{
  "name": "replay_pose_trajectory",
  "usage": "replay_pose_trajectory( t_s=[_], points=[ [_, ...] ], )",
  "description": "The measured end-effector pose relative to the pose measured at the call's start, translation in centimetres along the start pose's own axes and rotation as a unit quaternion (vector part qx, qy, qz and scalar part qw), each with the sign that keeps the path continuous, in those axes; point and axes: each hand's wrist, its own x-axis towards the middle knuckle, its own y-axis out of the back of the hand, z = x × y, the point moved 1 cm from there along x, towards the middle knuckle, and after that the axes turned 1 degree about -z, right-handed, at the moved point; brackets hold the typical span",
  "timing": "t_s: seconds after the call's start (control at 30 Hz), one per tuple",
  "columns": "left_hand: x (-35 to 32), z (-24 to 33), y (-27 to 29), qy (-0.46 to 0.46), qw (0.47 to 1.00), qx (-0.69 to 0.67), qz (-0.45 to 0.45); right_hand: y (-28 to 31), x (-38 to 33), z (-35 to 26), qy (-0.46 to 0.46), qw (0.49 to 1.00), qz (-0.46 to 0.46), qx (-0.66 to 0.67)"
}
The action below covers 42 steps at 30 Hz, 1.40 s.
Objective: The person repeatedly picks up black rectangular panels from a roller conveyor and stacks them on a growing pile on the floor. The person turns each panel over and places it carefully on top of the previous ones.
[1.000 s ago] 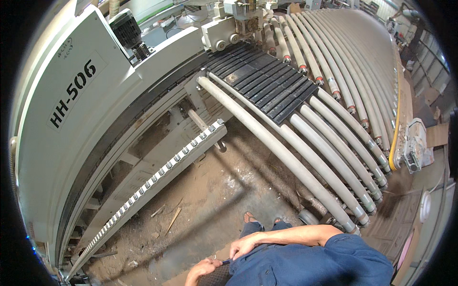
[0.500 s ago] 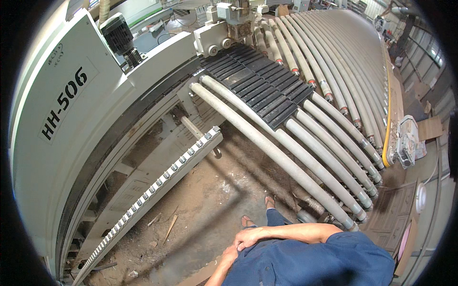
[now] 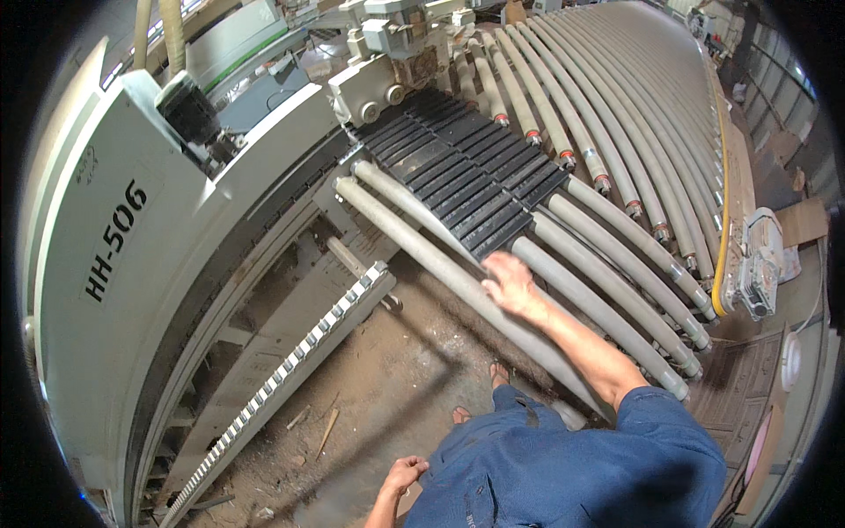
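My right hand is stretched out over the nearest grey rollers, beside the corner of the black slatted bed. Its fingers are slightly blurred but apart, with nothing in them; whether the fingertips touch a roller I cannot tell. Down by the front of my blue shirt, my left hand hangs over the floor with its fingers curled in. Nothing shows in that hand.
A white machine with a curved-looking housing fills the left side. From its base a toothed rail runs toward me. More rollers fan out at the back right, edged by a yellow strip. Wood scraps lie on the dirty floor.
My two hands were together at my waist and have parted. The right one has gone forward over the rollers; the left stays low near my body. The view has shifted slightly.
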Motion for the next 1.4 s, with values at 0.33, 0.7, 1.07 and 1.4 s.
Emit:
replay_pose_trajectory(
  t_s=[0.33, 0.7, 1.07, 1.4],
  points=[
    [10.1, 29.7, 1.1, -0.311, 0.933, -0.151, 0.100, 4.1, 5.4, 7.3, 0.016, 0.989, -0.048, -0.141],
    [8.6, 34.5, -1.2, -0.242, 0.945, -0.174, 0.131, 8.2, -8.2, -5.3, -0.062, 0.972, -0.152, 0.170],
    [3.9, 22.2, -10.3, -0.236, 0.896, -0.171, 0.336, -0.3, -7.2, 6.7, -0.280, 0.913, -0.212, 0.208],
    [-7.9, 20.1, -4.5, -0.161, 0.919, -0.107, 0.343, 0.6, -2.8, -12.7, -0.346, 0.892, -0.149, 0.250]
  ],
)
